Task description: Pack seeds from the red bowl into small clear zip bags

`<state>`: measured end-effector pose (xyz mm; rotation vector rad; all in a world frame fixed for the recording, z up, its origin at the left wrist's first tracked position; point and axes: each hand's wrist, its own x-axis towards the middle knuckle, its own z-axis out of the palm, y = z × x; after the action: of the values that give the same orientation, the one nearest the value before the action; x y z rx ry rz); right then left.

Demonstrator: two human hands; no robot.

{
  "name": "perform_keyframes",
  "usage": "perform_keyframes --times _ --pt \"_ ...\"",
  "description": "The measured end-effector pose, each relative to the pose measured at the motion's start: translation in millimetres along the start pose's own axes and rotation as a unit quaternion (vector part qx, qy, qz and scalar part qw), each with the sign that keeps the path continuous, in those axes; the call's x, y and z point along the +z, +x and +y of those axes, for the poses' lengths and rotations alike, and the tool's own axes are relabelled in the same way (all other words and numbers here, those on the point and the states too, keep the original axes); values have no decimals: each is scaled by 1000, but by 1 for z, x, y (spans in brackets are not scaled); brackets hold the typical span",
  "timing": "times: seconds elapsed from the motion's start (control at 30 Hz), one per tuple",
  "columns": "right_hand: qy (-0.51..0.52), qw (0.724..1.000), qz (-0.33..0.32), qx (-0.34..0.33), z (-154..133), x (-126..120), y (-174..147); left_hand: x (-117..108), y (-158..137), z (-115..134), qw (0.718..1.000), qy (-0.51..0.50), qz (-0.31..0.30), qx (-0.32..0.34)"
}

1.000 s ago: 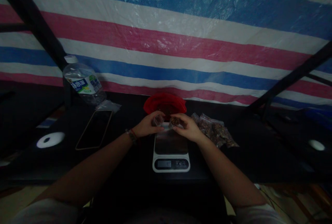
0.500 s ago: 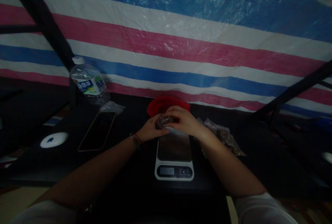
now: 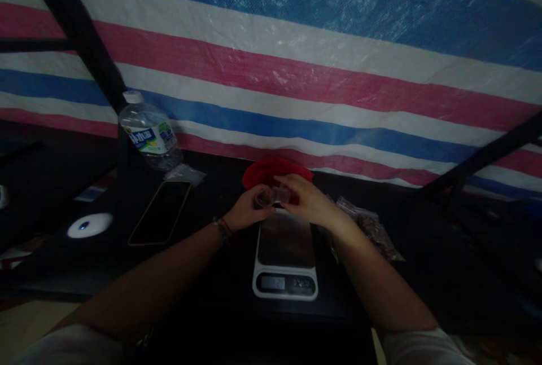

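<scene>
My left hand [image 3: 247, 208] is closed around a small clear plastic container [image 3: 263, 200], whose inside looks dark brown. Beside it, my right hand [image 3: 308, 200] pinches another small clear plastic piece [image 3: 281, 194]; whether it is a lid or a second container I cannot tell. Both hands meet above the far end of a white kitchen scale [image 3: 285, 243] with a dark plate and a lit display at its near edge. Just behind my fingers sits a red bag or bowl-shaped thing [image 3: 258, 175], partly hidden by my hands.
Clear zip bags [image 3: 375, 229] with brown pieces lie right of my right forearm. To the left are a phone [image 3: 161, 212], a white oval device [image 3: 90, 225], a small clear bag [image 3: 184, 174] and a plastic bottle [image 3: 150, 133]. A striped sheet [image 3: 296, 77] hangs behind the black table.
The clear plastic pieces, close together under my fingers before, now show apart, one in each hand. My right fingers have lifted off the left container. The reading on the scale's display has changed.
</scene>
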<state>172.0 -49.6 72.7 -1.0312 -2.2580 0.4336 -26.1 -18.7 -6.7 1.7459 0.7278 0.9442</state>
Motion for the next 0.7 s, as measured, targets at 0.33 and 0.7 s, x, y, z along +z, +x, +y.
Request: perform_keyframes --times 0.33,0.7 --pt "50 992 -27 109 4 15 -52 -5 1 3 992 1 125 33" --pt "-32 999 -9 -28 -24 -20 28 -3 5 -1 993 75 80 42"
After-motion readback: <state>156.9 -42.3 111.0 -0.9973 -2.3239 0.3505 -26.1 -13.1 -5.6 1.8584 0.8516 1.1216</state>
